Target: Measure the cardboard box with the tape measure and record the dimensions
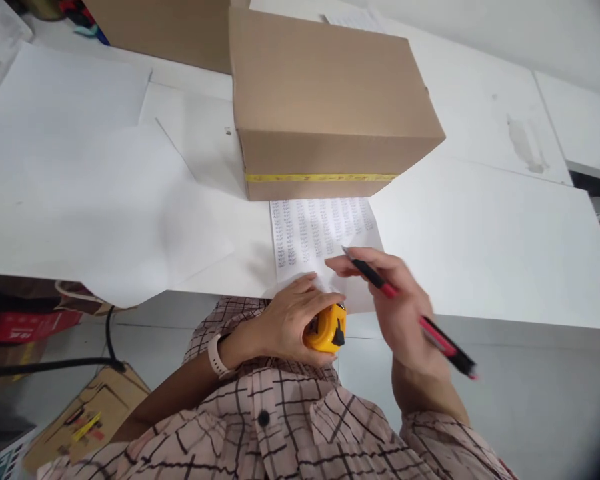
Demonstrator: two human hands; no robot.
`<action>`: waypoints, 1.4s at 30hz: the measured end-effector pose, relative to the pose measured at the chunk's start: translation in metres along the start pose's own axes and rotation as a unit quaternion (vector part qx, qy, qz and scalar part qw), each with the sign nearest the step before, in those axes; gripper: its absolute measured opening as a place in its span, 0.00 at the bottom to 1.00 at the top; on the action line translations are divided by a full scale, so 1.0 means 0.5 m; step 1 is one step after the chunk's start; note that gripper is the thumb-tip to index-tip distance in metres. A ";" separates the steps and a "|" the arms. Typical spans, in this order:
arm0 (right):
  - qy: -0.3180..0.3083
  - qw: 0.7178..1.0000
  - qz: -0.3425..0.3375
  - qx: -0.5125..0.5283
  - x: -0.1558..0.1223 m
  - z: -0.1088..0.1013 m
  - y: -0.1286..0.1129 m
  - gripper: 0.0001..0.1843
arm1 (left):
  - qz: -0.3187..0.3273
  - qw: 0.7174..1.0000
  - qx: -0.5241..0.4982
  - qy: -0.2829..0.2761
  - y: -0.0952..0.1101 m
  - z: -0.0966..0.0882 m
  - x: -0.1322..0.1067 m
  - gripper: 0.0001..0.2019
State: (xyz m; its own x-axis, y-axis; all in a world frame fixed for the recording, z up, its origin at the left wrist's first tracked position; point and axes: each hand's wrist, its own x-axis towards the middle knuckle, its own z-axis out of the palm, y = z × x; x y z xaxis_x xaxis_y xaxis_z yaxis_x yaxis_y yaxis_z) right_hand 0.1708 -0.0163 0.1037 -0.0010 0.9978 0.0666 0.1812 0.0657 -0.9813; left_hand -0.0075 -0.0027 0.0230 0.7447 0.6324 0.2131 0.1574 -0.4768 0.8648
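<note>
My left hand (293, 320) is wrapped round a yellow tape measure (327, 328) at the table's front edge, its fingertips over the lower part of a paper sheet. In my right hand (403, 310) is a black and red pen (375, 275), its tip pointing up and left above the sheet. The written sheet (325, 233) carries columns of small handwriting. Its upper end meets the base of a brown cardboard box (330, 87). Along the lower front of that box runs a yellow strip (320, 178) with markings.
Large white paper sheets (80, 153) cover the left of the white table (500, 247), one hanging over the front edge. Another cardboard box (165, 30) stands behind. Below the table at left are a black cable (50, 367) and a flat cardboard piece (95, 407).
</note>
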 end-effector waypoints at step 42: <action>-0.010 0.994 0.099 -0.038 -0.035 -0.037 0.134 0.15 | -0.109 0.966 -0.235 0.025 -0.010 -0.082 -0.019 0.32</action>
State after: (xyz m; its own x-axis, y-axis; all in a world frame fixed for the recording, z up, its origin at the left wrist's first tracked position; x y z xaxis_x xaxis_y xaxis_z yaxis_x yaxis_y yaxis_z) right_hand 0.2013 -0.0296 0.0404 0.0229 0.9911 -0.1310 0.2543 -0.1325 -0.9580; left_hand -0.0421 0.0185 0.0354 0.6937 0.7202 0.0140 -0.0132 -0.0068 0.9999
